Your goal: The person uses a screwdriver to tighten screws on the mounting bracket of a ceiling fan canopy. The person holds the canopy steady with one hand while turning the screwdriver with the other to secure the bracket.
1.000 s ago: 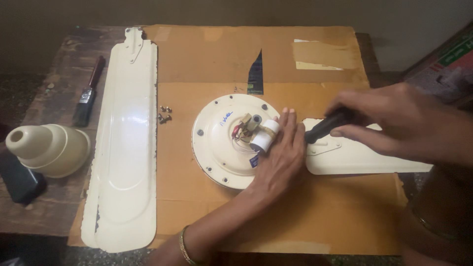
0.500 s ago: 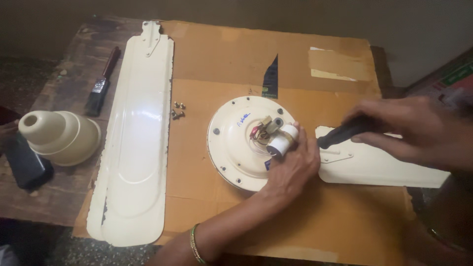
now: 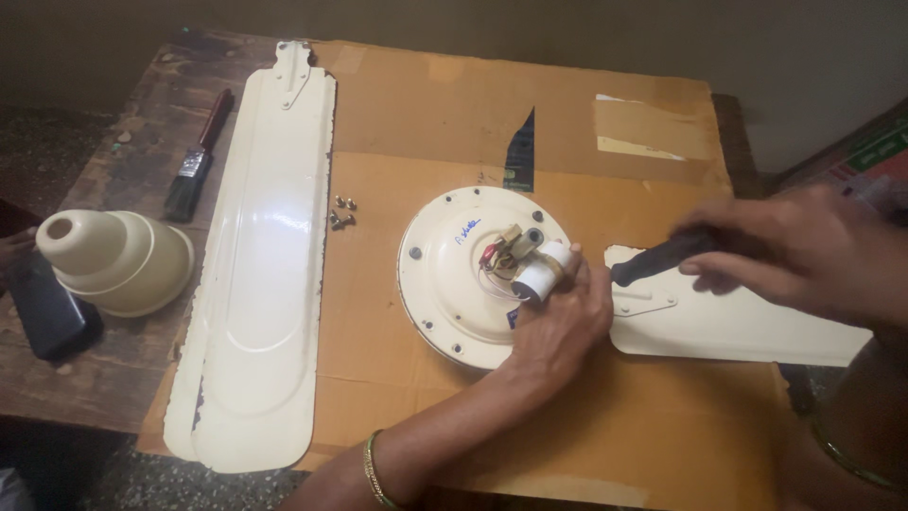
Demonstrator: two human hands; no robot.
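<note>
The left hand point(image 3: 558, 326) rests flat on the round cream metal fan motor housing point(image 3: 454, 274) at the cardboard's centre, gripping nothing. The right hand point(image 3: 804, 251) clenches a black-handled tool point(image 3: 662, 258) over the attached cream blade point(image 3: 728, 326). Risk: the tool tip may slip and strike the exposed wires point(image 3: 497, 260) and white capacitor point(image 3: 541, 272)

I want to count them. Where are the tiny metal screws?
The tiny metal screws lie left of centre on the brown cardboard sheet, between the long cream fan blade and the round cream motor housing.
</note>
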